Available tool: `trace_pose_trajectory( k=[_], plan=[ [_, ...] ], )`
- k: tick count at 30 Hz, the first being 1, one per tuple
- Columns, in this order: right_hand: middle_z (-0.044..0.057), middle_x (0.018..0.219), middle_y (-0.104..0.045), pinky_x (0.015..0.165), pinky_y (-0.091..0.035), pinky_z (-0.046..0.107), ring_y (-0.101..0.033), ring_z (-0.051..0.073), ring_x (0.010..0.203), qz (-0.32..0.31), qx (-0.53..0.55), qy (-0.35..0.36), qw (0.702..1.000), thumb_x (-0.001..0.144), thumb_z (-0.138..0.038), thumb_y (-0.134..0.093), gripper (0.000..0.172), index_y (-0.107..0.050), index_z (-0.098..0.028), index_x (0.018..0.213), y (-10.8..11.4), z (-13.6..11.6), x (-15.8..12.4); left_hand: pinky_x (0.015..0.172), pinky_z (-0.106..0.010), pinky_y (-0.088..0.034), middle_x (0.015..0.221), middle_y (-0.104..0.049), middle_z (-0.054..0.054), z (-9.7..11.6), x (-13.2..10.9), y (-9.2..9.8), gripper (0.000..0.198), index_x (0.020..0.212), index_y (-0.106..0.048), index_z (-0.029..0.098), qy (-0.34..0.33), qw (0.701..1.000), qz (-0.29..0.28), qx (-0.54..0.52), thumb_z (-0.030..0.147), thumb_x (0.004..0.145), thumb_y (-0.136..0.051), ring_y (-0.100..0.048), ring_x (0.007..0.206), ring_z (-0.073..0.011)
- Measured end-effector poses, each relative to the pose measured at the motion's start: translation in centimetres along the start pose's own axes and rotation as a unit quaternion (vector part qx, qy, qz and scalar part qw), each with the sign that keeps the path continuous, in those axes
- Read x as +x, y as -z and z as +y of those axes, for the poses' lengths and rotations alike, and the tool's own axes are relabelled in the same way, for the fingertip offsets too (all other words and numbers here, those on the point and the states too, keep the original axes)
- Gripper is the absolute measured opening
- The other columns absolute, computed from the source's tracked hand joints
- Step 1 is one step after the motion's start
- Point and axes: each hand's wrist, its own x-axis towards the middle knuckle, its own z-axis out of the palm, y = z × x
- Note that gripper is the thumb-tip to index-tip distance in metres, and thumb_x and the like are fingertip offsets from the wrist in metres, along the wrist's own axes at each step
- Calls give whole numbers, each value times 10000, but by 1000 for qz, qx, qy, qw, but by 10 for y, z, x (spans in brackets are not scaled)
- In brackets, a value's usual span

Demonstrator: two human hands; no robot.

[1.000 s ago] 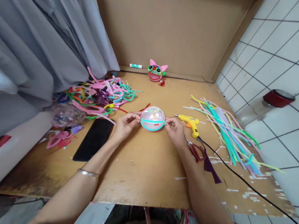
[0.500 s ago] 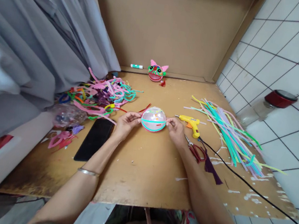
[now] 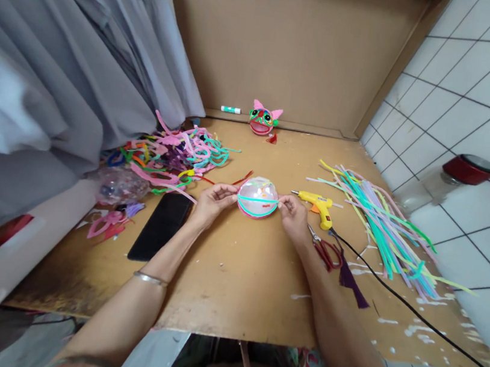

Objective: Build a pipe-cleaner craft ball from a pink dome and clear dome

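A clear round ball (image 3: 259,189) with a pink lower rim is at the middle of the wooden table (image 3: 230,291). A turquoise pipe cleaner (image 3: 258,200) runs across its front, and a second turquoise line curves below. My left hand (image 3: 215,203) pinches the pipe cleaner's end at the ball's left side. At the right side, my right hand (image 3: 291,214) pinches the other end. Small coloured bits show on or through the ball. Just right of my right hand lies a yellow glue gun (image 3: 324,204), with red-handled scissors (image 3: 326,252) nearer the front.
Tangled pipe cleaners (image 3: 186,148) and a black phone (image 3: 160,226) lie left. Straight pipe cleaners (image 3: 380,227), a purple tassel (image 3: 352,280) and a black cord (image 3: 410,309) are right. A pink-eared animal head (image 3: 262,119) and glue stick (image 3: 230,110) stand behind.
The whole view has shifted slightly, with the scene appearing a little farther right. Both hands keep their hold at the ball's sides.
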Motion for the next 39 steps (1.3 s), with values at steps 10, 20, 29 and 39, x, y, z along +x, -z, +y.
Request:
trace_pose_trajectory(
  k=[10,20,29,39],
  plan=[
    [46,928,-708,843,-515,366,-674,215,917,2,-10,5,1000,816,-316,-528,85,-541,-238,787,0,1,-1,843,-349,-542,929,-738,-69,1,0,1,436,786,-660,156,14,1000,2,-15,393,496,-883,-678,852,-176],
    [57,925,-688,815,-497,359,-652,223,899,5,-7,3,1000,789,-320,-518,89,-522,-235,761,-3,-6,0,849,-362,-535,933,-736,-76,-4,4,7,442,809,-672,150,39,999,-2,-32,369,491,-888,-678,847,-184],
    [9,763,-612,692,-438,293,-563,167,710,1,-24,-18,1000,760,-335,-502,116,-535,-224,751,-6,-6,1,893,-353,-518,952,-736,-64,-2,2,9,431,809,-678,154,51,998,0,-39,356,495,-891,-670,871,-175],
    [-1,723,-628,693,-467,297,-574,162,703,-3,101,-61,993,673,-416,-645,209,-591,-219,717,-5,-6,4,869,-343,-518,911,-729,-59,-3,1,8,433,776,-673,152,54,998,0,-32,349,465,-900,-666,840,-169]
  ],
)
